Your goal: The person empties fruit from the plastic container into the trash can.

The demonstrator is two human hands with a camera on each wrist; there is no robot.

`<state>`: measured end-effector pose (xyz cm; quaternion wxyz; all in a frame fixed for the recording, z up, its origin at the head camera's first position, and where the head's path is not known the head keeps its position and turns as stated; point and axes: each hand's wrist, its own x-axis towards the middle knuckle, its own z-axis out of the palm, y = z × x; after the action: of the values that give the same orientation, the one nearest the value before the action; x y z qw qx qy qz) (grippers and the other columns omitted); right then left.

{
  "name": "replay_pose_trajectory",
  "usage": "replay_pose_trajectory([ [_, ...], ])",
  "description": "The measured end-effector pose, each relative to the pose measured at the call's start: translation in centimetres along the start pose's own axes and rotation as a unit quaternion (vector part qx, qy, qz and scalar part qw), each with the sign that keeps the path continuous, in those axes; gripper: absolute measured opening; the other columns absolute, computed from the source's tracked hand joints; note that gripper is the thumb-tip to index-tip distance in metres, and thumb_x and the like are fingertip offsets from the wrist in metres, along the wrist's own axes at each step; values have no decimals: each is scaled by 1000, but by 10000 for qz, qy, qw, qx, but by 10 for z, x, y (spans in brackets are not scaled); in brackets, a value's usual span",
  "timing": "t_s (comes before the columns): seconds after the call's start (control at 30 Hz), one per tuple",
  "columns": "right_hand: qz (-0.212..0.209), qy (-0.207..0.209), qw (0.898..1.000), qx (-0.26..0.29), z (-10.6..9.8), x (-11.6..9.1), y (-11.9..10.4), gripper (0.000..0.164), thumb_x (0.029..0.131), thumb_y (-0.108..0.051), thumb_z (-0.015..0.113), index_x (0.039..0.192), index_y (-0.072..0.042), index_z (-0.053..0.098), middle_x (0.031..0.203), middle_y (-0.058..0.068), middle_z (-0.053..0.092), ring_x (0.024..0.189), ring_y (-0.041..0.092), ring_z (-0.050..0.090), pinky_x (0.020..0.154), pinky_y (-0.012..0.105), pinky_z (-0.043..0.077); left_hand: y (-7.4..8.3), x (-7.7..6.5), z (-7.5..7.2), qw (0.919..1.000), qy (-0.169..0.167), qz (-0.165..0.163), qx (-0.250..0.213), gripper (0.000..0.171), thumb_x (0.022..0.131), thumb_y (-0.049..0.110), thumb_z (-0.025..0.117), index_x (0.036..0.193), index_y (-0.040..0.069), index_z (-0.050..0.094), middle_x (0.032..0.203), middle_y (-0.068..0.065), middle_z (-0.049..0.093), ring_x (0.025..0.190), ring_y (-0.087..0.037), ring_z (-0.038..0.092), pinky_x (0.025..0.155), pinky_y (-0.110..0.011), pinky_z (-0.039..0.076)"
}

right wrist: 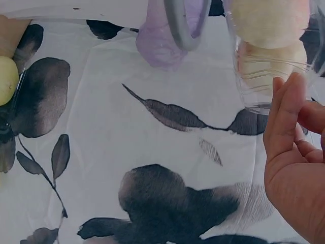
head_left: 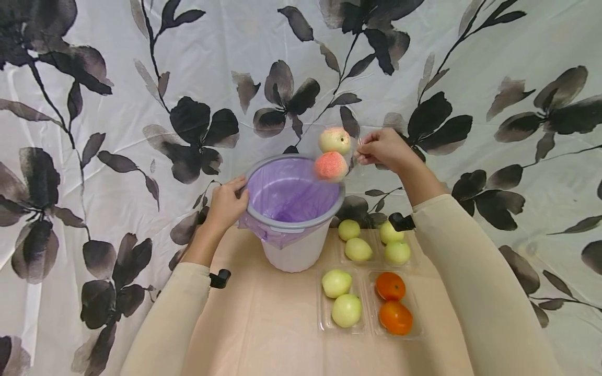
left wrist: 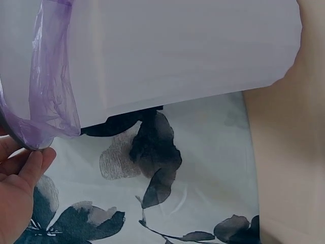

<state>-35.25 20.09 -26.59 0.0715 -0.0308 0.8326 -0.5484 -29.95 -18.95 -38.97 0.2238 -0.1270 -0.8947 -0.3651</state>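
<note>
My left hand [head_left: 228, 202] grips the grey rim of a white trash bin [head_left: 296, 250] lined with a purple bag [head_left: 291, 196]. In the left wrist view, the fingertips and thumb [left wrist: 30, 165] pinch the rim over the liner. My right hand [head_left: 383, 150] pinches the edge of a clear plastic tray [right wrist: 254, 104], tipped on its side at the bin's right rim. Two peaches, an upper pale one [head_left: 335, 141] and a lower pinker one [head_left: 331, 166], are at the tray's open side. The lower peach looks blurred and overlaps the rim in the head view.
On the table [head_left: 254, 313], right of the bin, several clear trays hold fruit. Round green fruits [head_left: 346, 310] fill three of them, and two orange fruits [head_left: 395, 317] lie in the front right one [head_left: 418, 334]. A flower-patterned cloth [head_left: 254, 42] hangs behind.
</note>
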Motion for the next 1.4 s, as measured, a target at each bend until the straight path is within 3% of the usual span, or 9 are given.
replay_pose_trajectory([
  [0.33, -381, 113, 9986, -361, 21, 18, -5, 12, 98, -2, 64, 104, 4, 56, 82, 4, 66, 63, 8, 66, 63, 22, 60, -1, 1, 1, 10000, 44, -33, -6, 39, 91, 10, 64, 126, -8, 69, 135, -20, 67, 129, -38, 62, 110, -49, 50],
  [0.9, -922, 353, 9949, -205, 38, 39, 4, 9, 97, 2, 64, 103, 4, 58, 83, 9, 64, 57, 10, 67, 58, 24, 61, 1, 2, 2, 9999, 12, -133, -28, 39, 92, 8, 64, 127, -8, 68, 135, -20, 67, 127, -38, 63, 104, -48, 54],
  [1.23, -1281, 855, 9845, -834, 52, 42, 15, 8, 97, -6, 68, 103, -2, 64, 91, 13, 65, 62, 9, 68, 64, 27, 63, -1, 4, 2, 9999, -2, -95, -57, 38, 92, 9, 65, 127, -8, 68, 136, -19, 67, 127, -37, 64, 103, -47, 55],
  [1.4, -1511, 1013, 9792, -896, 60, 41, 18, 5, 97, -4, 68, 99, -3, 64, 94, 15, 67, 62, 10, 67, 64, 30, 63, 0, 4, 2, 9999, -30, -115, -118, 38, 92, 7, 65, 126, -9, 68, 137, -18, 66, 129, -36, 62, 105, -47, 53],
])
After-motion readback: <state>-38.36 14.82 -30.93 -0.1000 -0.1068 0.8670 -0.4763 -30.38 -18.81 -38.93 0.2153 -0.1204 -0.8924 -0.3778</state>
